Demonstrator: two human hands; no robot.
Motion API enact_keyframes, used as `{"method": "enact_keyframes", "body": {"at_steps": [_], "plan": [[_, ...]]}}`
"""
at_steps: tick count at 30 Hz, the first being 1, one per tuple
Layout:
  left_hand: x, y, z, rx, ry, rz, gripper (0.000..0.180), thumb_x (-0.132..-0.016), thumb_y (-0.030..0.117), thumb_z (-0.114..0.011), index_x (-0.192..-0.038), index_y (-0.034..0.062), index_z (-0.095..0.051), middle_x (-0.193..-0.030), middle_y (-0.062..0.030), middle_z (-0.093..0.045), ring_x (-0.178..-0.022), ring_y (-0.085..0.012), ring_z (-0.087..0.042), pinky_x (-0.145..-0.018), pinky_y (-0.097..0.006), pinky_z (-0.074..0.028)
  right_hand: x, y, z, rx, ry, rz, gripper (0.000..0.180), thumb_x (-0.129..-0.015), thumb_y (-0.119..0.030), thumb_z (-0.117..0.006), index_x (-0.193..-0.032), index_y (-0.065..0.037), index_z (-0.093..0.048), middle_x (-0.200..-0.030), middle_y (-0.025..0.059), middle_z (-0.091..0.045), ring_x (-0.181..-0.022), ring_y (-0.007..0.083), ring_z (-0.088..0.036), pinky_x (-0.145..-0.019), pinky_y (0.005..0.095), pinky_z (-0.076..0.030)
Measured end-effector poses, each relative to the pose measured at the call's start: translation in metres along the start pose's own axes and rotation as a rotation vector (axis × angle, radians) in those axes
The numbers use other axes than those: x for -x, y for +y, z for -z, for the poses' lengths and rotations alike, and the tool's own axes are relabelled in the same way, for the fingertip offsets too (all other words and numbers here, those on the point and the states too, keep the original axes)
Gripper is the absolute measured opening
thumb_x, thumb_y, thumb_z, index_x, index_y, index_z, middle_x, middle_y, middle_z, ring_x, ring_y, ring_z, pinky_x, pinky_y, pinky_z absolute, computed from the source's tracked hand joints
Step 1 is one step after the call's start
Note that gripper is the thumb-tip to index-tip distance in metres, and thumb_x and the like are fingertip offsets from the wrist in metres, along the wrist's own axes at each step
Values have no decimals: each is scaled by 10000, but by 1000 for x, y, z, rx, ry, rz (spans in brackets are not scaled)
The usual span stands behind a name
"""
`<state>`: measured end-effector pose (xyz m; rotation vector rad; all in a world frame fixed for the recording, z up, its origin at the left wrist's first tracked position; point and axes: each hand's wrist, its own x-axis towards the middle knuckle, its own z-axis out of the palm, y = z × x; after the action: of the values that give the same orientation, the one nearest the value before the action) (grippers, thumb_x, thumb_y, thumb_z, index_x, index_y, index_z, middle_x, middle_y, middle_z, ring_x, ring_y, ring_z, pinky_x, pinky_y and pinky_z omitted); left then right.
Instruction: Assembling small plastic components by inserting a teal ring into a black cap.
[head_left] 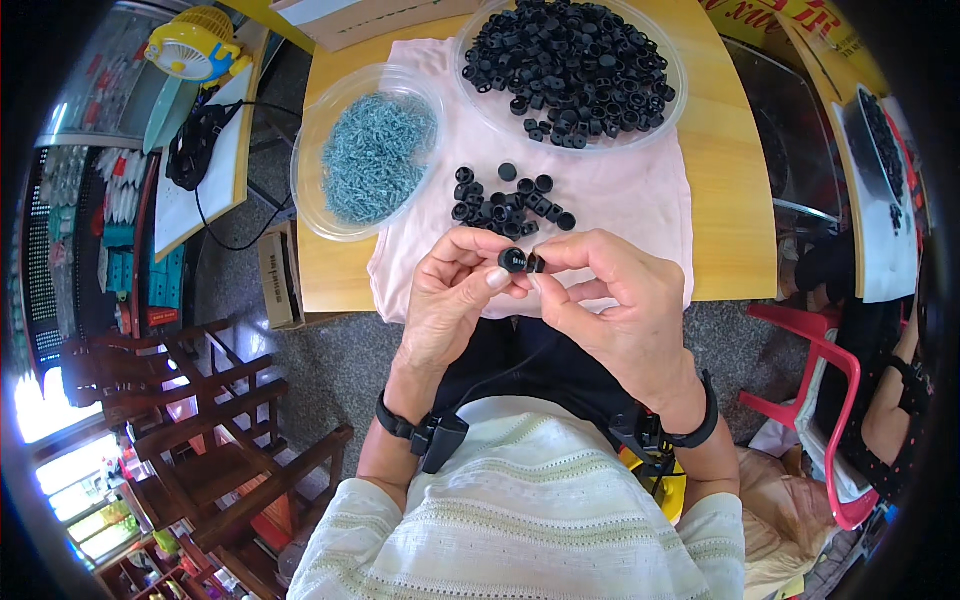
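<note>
Over the near edge of a pink cloth, my left hand pinches a small round black plastic cap between thumb and fingers. Close against its right side, my right hand grips a smaller black plastic piece with thumb and forefinger. The two pieces appear to touch, though the fingers partly hide where they meet. Just beyond my hands lies a loose pile of black plastic caps on the cloth.
A clear bowl of small bluish metal screws stands at the left, and a larger tub of black parts at the back. Both rest on a wooden table. Dark wooden chairs stand left; another person sits right by a red chair.
</note>
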<state>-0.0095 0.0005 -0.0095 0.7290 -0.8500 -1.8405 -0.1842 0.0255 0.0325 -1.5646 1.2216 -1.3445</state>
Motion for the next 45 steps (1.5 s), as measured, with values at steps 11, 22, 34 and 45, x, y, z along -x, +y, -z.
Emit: {"method": "enact_keyframes", "body": {"at_steps": [11,22,34,45], "plan": [[-1,-4,2,-69,12,-12,235,-828,-21,-641,-1054,-23,-574,-950,-110,-645,-821,-167,-644,-772,-287,-537,1,6,-1,168,-9,35,146,-738,-12,-687,-808,-23,-560,-727,97,-602,-568,213,-625,-487,288,-490],[-1,-3,1,-73,25,11,241,-815,-37,-650,-1047,-23,-587,-937,-94,-649,-835,-153,-642,-789,-277,-532,1,6,-1,212,1,54,158,-728,-4,-682,-799,-27,-544,-711,92,-588,-556,216,-609,-480,292,-479],[0,-6,2,-208,30,-64,270,-784,-77,-670,-1039,-5,-618,-964,-74,-648,-871,-134,-634,-808,-258,-523,2,7,0,315,-34,100,159,-716,19,-666,-798,-29,-538,-709,100,-564,-589,248,-587,-501,329,-470],[0,-7,3,-221,-10,-79,250,-804,-63,-653,-1047,-24,-614,-951,-103,-653,-853,-161,-645,-782,-289,-544,4,10,6,194,-51,117,204,-754,39,-675,-949,7,-624,-877,129,-656,-749,245,-661,-621,291,-531]]}}
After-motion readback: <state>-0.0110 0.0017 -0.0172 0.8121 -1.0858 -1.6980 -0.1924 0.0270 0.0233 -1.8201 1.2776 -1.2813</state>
